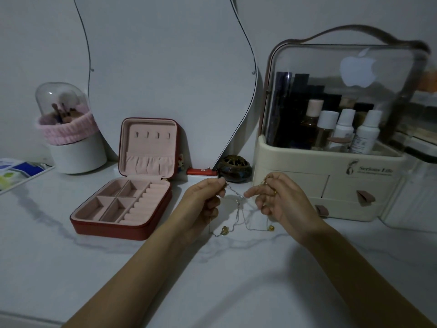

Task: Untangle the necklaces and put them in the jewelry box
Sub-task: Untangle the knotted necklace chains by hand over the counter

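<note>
Thin tangled necklaces (238, 209), silver and gold chains with small gold beads, hang between my two hands above the marble tabletop. My left hand (204, 202) pinches one chain end near the top. My right hand (279, 200) pinches another part, with a bunch of gold chain above its fingers. Loose loops and two gold beads dangle down to the table. The red jewelry box (123, 204) lies open to the left of my hands, its pink compartments holding nothing and its lid upright.
A cream cosmetics organizer (331, 183) with bottles and drawers stands close behind my right hand. A dark round incense burner (234, 170) sits behind the necklaces, before a wavy mirror (170, 79). A brush holder (71, 138) stands far left, beside a tray (21, 174).
</note>
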